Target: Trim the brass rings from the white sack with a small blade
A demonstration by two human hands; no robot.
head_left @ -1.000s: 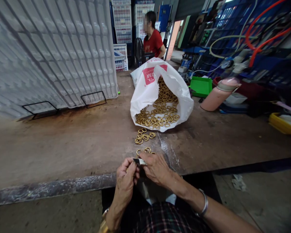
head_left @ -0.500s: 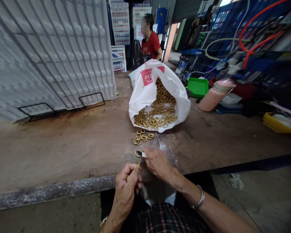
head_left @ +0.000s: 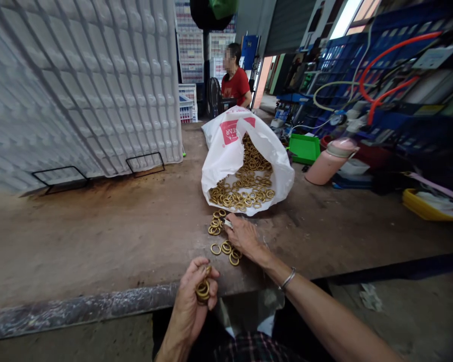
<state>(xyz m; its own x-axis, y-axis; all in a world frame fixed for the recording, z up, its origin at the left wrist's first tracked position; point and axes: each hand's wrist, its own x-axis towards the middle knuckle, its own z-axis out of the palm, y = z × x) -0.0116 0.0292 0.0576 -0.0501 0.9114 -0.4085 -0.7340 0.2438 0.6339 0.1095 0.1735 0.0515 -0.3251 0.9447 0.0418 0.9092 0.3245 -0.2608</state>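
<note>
My left hand (head_left: 194, 296) is closed around a small stack of brass rings (head_left: 203, 289) at the near edge of the worn workbench (head_left: 98, 231). My right hand (head_left: 243, 236) reaches forward onto the bench, fingers pinched on a small metal tool (head_left: 227, 222) beside the loose brass rings (head_left: 222, 236). Just beyond lies a white plastic bag (head_left: 226, 151) on its side, its mouth toward me, with many brass rings (head_left: 245, 186) spilling out.
White plastic trays (head_left: 79, 85) lean on black wire stands at the left. A pink cylinder (head_left: 330, 156), a green bin (head_left: 305, 148) and a yellow tray (head_left: 430, 206) sit at the right, hoses behind. A person in a red shirt (head_left: 236, 83) stands past the bag by stacked crates (head_left: 191, 50).
My hands have come apart. The right hand moved forward with the tool to the loose rings near the bag. The left hand dropped to the bench edge, showing stacked rings in its grip.
</note>
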